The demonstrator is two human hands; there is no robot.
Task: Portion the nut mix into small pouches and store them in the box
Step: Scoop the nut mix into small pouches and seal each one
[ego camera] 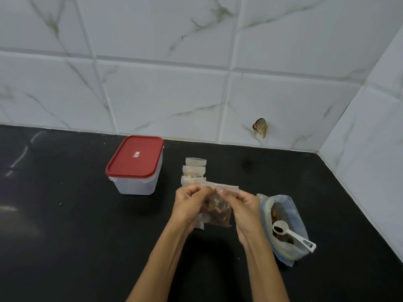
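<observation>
A small clear pouch (pixel 219 211) with nut mix in it is held upright over the black counter. My left hand (pixel 188 204) pinches its top strip on the left, and my right hand (pixel 244 207) pinches the same strip on the right. Behind it, three more small pouches (pixel 194 171) lie in an overlapping row. The clear box (pixel 136 180) stands to the left with its red lid (pixel 135 156) on. At the right, the big bag of nut mix (pixel 283 227) lies open with a white measuring spoon (pixel 290 233) resting in its mouth.
The black counter (pixel 65 225) meets a white marble-tiled wall (pixel 174 94) at the back and another at the right, forming a corner. A crumpled scrap (pixel 260 127) sticks to the back wall low down.
</observation>
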